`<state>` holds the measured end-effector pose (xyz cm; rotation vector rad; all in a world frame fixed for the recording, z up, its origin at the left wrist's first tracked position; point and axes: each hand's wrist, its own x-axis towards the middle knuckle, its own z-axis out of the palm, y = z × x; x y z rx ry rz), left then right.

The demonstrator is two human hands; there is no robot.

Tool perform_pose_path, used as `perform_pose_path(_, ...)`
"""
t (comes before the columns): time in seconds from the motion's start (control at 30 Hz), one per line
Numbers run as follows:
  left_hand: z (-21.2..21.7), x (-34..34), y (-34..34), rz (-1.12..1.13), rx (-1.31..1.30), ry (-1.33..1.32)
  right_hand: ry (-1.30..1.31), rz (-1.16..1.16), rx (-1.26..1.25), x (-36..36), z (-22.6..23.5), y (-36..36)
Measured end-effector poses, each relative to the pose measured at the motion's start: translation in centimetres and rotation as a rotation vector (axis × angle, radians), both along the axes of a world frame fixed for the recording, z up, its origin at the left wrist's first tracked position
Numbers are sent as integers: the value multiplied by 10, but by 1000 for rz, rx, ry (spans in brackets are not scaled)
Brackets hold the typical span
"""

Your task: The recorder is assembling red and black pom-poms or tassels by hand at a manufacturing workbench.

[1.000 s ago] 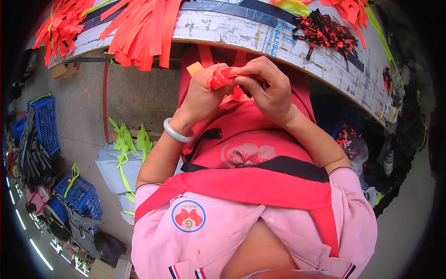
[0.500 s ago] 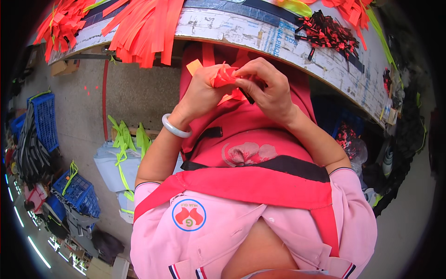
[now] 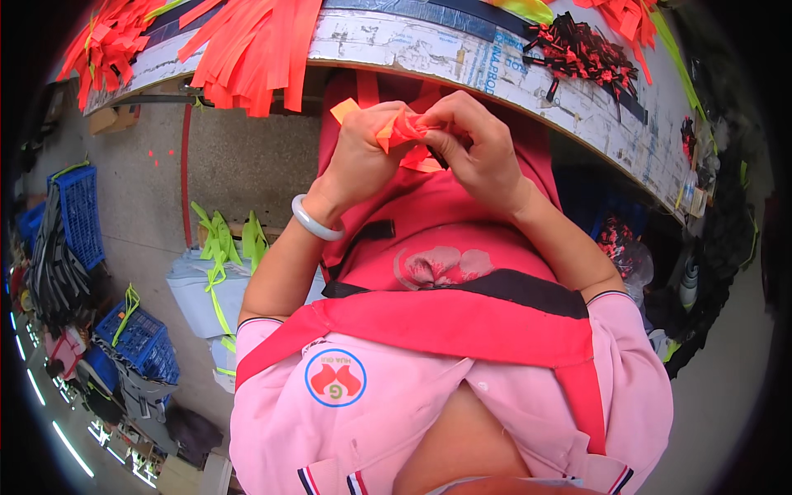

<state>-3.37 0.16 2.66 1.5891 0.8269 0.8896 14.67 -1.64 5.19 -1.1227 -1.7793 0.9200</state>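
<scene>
Between my hands, above my red-apron lap, is a bright orange-red fabric strip (image 3: 404,129), folded over on itself. My left hand (image 3: 368,157) is wrapped round it, and a lighter orange end pokes out beside that hand's knuckles. Thumb and fingers of my right hand (image 3: 485,153) pinch the strip's other side. A small dark piece shows just under the right fingertips; most of it is hidden. On the table's near edge, a bundle of long orange-red strips (image 3: 262,54) hangs over at the left. A pile of short black and red pieces (image 3: 582,56) lies at the right.
The worn white table (image 3: 396,41) curves across the front. Another heap of orange-red strips (image 3: 107,54) lies at its left end. Blue plastic crates (image 3: 140,338) stand on the floor at the left, near pale-blue stacked material (image 3: 198,297) tied with yellow-green strips.
My right fingers have shifted slightly on the strip, and it looks more folded and bunched between both hands. My left hand has turned a little but still grips it.
</scene>
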Motion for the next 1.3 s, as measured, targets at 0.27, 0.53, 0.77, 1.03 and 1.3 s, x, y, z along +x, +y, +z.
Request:
perform_pose_path(0.27, 25, -5, 9, 67, -243, -27, 182, 18, -319, 11, -9, 5)
perform_pose_path(0.53, 13, 6, -7, -10, 6, -27, 23, 182, -162, 1, -58, -24)
perform_pose_path(0.77, 7, -14, -17, 401, -116, -144, -1, 88, -261, -4, -18, 68)
perform_pose_path(1.03, 10, -4, -15, 318, -26, -43, 206, -101, -212, -69, 33, 238)
perform_pose_path(1.3, -2, -36, 10, 337, -516, -552, 85, 241, -612, -39, -26, 125)
